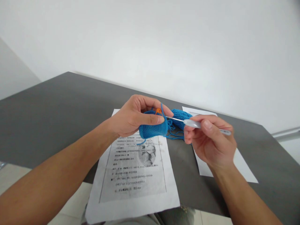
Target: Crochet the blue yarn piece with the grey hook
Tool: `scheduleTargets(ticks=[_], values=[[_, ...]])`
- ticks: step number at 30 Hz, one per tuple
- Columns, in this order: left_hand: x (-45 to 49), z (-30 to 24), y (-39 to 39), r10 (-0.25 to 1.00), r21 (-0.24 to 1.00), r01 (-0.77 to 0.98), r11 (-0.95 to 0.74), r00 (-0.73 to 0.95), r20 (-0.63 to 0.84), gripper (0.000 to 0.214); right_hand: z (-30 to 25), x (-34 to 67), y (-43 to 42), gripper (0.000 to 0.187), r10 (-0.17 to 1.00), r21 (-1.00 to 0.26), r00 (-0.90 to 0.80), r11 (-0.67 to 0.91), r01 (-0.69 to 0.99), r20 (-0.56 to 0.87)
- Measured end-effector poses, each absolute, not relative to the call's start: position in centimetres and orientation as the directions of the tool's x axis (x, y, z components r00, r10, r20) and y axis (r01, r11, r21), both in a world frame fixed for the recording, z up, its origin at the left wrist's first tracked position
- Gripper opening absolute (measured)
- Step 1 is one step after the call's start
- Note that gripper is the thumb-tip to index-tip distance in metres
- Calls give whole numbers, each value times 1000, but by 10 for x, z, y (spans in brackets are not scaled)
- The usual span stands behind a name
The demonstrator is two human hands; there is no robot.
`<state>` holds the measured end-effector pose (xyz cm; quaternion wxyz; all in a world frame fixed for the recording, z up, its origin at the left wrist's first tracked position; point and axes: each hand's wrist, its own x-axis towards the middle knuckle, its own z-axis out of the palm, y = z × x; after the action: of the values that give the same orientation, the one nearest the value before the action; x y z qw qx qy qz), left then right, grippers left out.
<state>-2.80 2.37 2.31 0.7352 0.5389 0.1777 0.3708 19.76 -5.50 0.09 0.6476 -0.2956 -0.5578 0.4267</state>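
My left hand [138,115] pinches a blue crocheted piece [153,129] between thumb and fingers. An orange stitch marker [158,111] sits at the piece's upper edge, beside my thumb. A strand of blue yarn runs up over my left index finger. My right hand [211,137] is closed around the pale grey handle of a crochet hook [192,123]. The hook's thin metal shaft points left and reaches the edge of the crocheted piece by my left fingertips; its tip is hidden there. Behind the hands lies a skein of blue yarn [181,115], with loose strands trailing toward the piece.
A printed pattern sheet [138,203] with text and a picture lies under my left hand, overhanging the front edge of the dark grey table [47,125]. Another white sheet [243,172] lies under my right hand. A white wall [164,47] rises behind the table.
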Motion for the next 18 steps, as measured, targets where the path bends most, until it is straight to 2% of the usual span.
scheduleTargets(ticks=[4,10,18], values=[[-18,18,19,774,891,-443,98,597,212,17,-7,176,-48,12,898,-842,76,434,-321,434],[-12,10,15,760,873,-448,195,631,154,28,-9,164,-49,13,866,-829,169,499,-252,470],[-15,14,12,753,909,-397,129,635,170,23,-6,167,-52,14,848,-826,174,527,-199,500]])
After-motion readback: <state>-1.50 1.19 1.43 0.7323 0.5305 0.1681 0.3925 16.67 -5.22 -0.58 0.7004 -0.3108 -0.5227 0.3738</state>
